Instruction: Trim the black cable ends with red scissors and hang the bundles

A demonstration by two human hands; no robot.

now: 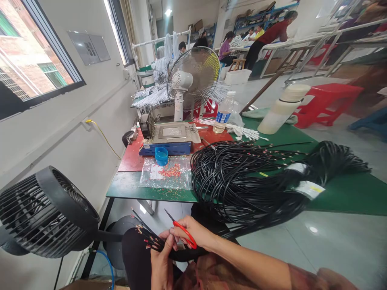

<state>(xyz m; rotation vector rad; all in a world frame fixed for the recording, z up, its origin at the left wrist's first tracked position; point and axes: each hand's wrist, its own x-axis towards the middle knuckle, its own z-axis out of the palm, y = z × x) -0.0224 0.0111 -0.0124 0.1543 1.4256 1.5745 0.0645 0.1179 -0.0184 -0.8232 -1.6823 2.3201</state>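
Over the lap, my left hand (163, 257) is closed around a bundle of black cables (150, 237) whose stripped ends, with small coloured wires, point up and left. My right hand (193, 231) is closed on red-handled scissors (185, 233), their dark blades pointing up and left past the cables. The fingertips of both hands meet at the bundle; whether the right fingers also pinch a cable is hidden. Beyond the hands, a large heap of black cables (236, 181) lies on the green table (347, 193), partly hanging over its front edge.
A plastic bag (145, 177) with red and yellow scraps lies near a blue cup (161, 156) and a blue-based metal device (169, 141). A bottle (223, 112) and a pale flask (282, 110) stand behind the heap. Fans stand at left (51, 213) and back (193, 78). People work far off.
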